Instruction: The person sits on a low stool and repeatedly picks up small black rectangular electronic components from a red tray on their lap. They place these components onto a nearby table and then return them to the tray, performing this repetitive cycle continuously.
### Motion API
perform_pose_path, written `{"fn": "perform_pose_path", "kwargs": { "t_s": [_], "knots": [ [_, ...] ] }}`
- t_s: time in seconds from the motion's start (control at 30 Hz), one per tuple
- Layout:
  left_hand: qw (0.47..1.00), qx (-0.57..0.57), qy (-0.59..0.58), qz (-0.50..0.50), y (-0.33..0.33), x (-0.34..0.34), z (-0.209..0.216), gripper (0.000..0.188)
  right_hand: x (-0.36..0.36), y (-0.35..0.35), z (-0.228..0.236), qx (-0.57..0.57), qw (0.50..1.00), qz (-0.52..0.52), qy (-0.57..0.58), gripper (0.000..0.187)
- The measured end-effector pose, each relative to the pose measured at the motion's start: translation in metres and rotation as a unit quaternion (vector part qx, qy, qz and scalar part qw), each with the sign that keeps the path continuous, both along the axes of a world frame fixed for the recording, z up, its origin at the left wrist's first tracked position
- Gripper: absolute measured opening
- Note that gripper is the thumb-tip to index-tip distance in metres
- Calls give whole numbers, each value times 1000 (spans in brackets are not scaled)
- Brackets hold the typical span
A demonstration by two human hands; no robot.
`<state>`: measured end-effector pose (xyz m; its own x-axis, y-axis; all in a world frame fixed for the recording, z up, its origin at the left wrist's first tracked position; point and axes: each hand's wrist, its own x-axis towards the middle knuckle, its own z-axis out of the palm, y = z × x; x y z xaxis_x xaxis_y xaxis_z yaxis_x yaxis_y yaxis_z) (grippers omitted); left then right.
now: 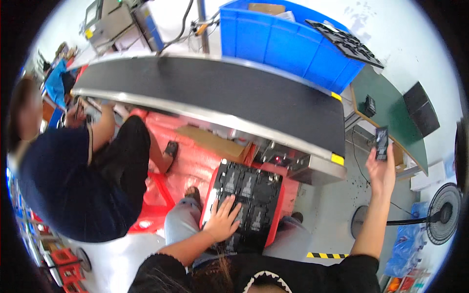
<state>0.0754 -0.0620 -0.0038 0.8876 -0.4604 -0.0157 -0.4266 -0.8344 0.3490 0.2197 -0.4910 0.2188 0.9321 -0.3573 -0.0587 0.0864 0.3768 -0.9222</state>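
Single head cam, fisheye, looking down.
We see our lap close below, conveyor belt (210, 93) just ahead; edges bend and darken toward the rim.

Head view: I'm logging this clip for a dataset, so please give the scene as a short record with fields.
left hand: flat on black tray of parts
right hand: raised, holding small black part
tray support: red crate on lap
ahead: black conveyor belt
beyond belt: blue bin
left side: seated person in dark shirt
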Motion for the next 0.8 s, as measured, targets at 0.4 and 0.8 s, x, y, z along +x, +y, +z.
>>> {"fn": "perform_pose_path", "kwargs": {
  "t_s": [0.4,0.8],
  "knots": [
    [972,-186,-106,95,6,-7,-5,56,-94,194,-160,-370,865,278,197,43],
    [965,-184,93,161,60,-87,-39,74,-125,248,-204,-790,580,176,88,70]
  ]
}}
